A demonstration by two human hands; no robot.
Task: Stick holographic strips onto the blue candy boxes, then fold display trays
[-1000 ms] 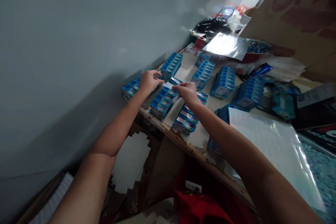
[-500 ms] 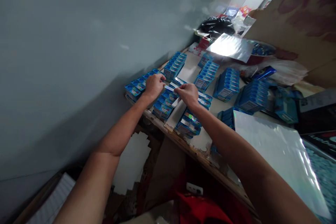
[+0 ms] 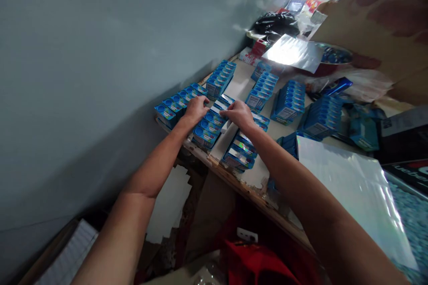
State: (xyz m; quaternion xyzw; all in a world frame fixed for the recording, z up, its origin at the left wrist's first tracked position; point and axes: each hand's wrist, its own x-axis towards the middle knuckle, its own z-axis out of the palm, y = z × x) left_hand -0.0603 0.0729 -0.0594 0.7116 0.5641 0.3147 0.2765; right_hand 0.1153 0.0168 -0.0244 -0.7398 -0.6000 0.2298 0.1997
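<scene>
Both of my hands are over a row of small blue boxes (image 3: 205,136) with round blue circles on their tops. A thin white strip (image 3: 216,110) lies across one box top, between my hands. My left hand (image 3: 196,109) has its fingers pinched at the strip's left end. My right hand (image 3: 239,113) pinches the right end, thumb and forefinger together. Below my right fingers a white piece (image 3: 226,126) shows; I cannot tell whether that hand holds it. Boxes in the neighbouring row (image 3: 239,158) have shiny strips across their tops, partly hidden by my right forearm.
More rows of blue boxes stand on the worn white table (image 3: 242,81), among them a left row (image 3: 172,104) by the grey wall (image 3: 100,53). A large shiny sheet (image 3: 344,187) lies at right, another sheet (image 3: 294,53) at the back. A black bag (image 3: 276,24) sits behind.
The white strip, held up between my hands before, has come down onto the box top. My right hand has moved slightly left and down with it. The view has shifted a little.
</scene>
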